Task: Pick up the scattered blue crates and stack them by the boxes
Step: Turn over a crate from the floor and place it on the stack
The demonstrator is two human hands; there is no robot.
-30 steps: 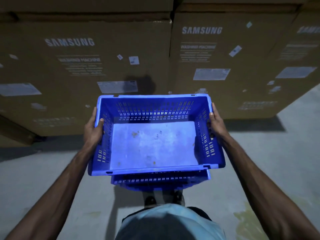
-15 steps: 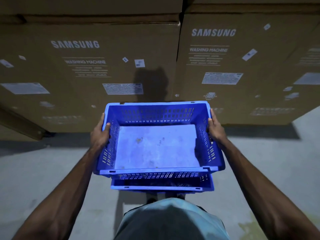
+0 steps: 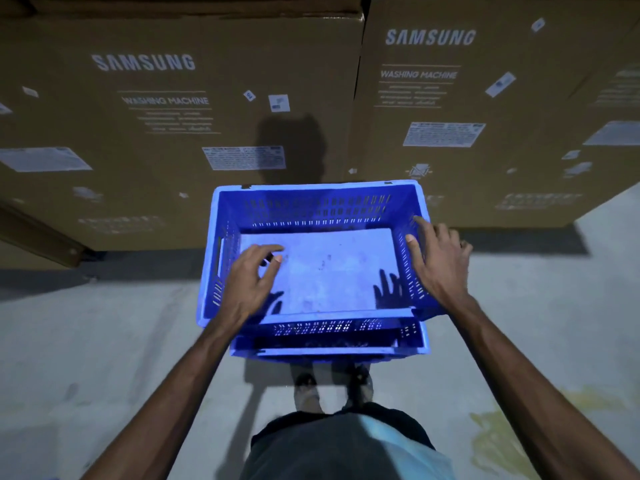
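Both hands' fingers (image 3: 258,251) spread, gripping nothing: left hand (image 3: 251,285) over the floor of the top crate (image 3: 329,268), right hand (image 3: 441,263) by its right wall. It looks askew on the lower crate (image 3: 329,350), near the boxes (image 3: 173,140); unseated, it may slip.

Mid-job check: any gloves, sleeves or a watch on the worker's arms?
No. The left hand and right hand are bare, with no gloves. Both forearms are bare to the frame edge: no sleeves, watch or wristband visible.
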